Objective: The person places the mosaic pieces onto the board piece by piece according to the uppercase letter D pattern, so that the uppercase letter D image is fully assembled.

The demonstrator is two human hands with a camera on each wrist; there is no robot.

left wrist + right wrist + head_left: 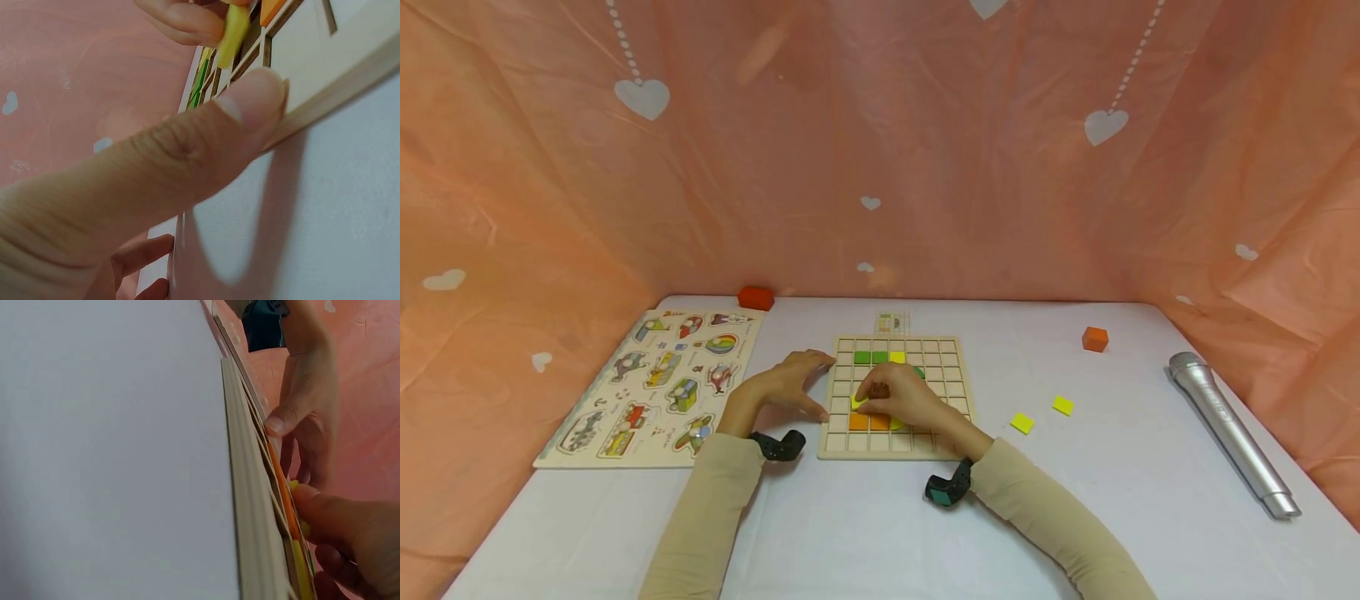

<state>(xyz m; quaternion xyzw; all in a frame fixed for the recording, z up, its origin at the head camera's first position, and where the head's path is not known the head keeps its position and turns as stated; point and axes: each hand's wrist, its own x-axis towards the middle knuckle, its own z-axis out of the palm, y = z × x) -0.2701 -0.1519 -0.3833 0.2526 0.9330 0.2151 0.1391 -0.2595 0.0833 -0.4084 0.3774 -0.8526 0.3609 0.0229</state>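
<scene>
A wooden grid board (887,456) lies on the white table, with square tiles in some cells. My right hand (902,398) pinches a yellow square tile (234,36) between thumb and fingers. In the left wrist view this tile is tilted over the grid. At the board's left edge is my left hand (786,383), thumb and fingers spread, the thumb touching the rim. Orange tiles (868,422) fill cells in a lower row. Two green tiles (871,357) and a yellow tile (897,357) sit in an upper row. My right hand covers part of the grid.
A small pattern card (892,322) lies behind the board. Two loose yellow tiles (1022,423) are to its right. A picture puzzle board (576,458) lies left. Farther out are a red block (756,297), an orange block (1095,339) and a silver microphone (1232,433).
</scene>
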